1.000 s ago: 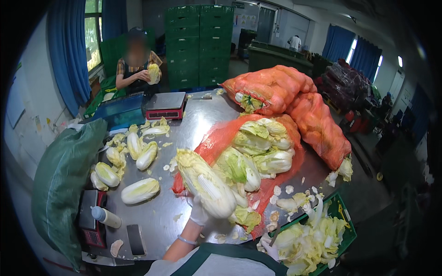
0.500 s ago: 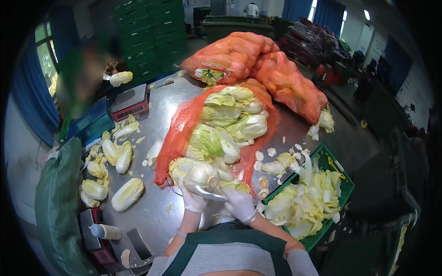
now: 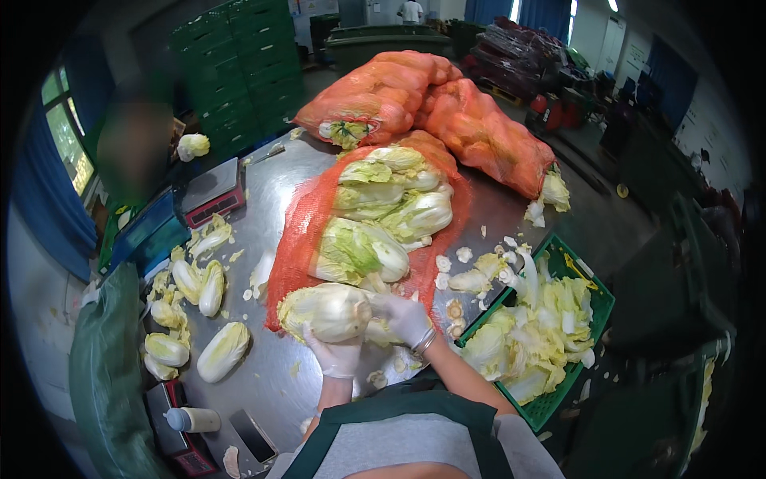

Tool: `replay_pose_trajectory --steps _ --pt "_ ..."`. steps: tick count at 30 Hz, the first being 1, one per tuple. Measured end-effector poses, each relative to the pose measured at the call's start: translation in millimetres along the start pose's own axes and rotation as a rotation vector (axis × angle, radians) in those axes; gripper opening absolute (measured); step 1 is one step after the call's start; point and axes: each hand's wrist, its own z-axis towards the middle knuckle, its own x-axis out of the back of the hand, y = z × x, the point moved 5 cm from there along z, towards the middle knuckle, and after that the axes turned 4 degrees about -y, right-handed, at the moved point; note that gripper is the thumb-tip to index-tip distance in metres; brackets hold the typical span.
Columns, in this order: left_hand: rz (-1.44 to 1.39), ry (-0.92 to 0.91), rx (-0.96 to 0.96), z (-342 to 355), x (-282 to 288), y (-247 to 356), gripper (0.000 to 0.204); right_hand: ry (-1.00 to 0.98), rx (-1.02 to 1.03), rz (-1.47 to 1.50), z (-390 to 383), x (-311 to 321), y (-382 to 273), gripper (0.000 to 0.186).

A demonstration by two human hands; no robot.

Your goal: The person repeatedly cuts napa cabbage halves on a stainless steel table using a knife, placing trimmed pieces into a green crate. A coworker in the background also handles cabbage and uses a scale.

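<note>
A pale napa cabbage (image 3: 325, 310) lies sideways in my hands over the near end of an opened orange mesh sack (image 3: 297, 247). My left hand (image 3: 335, 356), in a thin white glove, cups it from below. My gloved right hand (image 3: 405, 319) is closed against its root end at the right, the fingertips partly hidden. Beyond it, several more napa cabbages (image 3: 371, 247) rest on the open sack. To the right of my right hand, cut root ends (image 3: 455, 309) and a few torn leaves are scattered on the metal table (image 3: 267, 319).
A green crate (image 3: 550, 409) of loose leaves stands at right. Two full orange mesh sacks (image 3: 383, 92) (image 3: 491, 140) lie at the back. At left are trimmed cabbages (image 3: 223, 352), a scale (image 3: 214, 191), a bottle (image 3: 194, 420) and a phone (image 3: 254, 436). A co-worker (image 3: 136, 152) stands far left.
The cabbage has turned more sideways in my left hand. My right hand has moved up to its root end, and the long whitish strip there no longer shows. The view has shifted slightly.
</note>
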Motion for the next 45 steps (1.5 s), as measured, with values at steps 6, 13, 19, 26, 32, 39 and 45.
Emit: replay_pose_trajectory --steps 6,13,19,26,32,39,45 --pt "0.119 0.049 -0.148 -15.6 -26.9 39.6 0.061 0.217 -0.489 0.277 -28.1 55.0 110.6 0.015" --pt "0.080 0.022 -0.006 4.0 -5.4 28.3 0.055 0.033 0.125 -0.070 0.6 31.4 -72.8 0.028" --pt "0.080 0.052 0.004 -7.7 -20.6 14.8 0.050 0.015 0.080 -0.175 8.3 10.1 -63.3 0.022" --pt "0.224 0.004 -0.034 -5.6 -12.5 9.4 0.047 0.149 0.037 -0.116 17.1 15.0 -9.7 0.021" --pt "1.593 -0.068 -0.689 -21.6 -45.9 27.8 0.056 0.029 -0.573 0.147 -6.4 44.5 112.4 0.023" --pt "0.065 -0.041 0.154 -12.0 -9.6 -0.3 0.063 -0.012 -0.044 0.456 2.6 72.7 -42.7 0.053" --pt "0.279 -0.181 -0.009 -8.1 20.0 4.6 0.082 0.107 0.258 0.057 -28.8 52.8 -98.0 0.057"
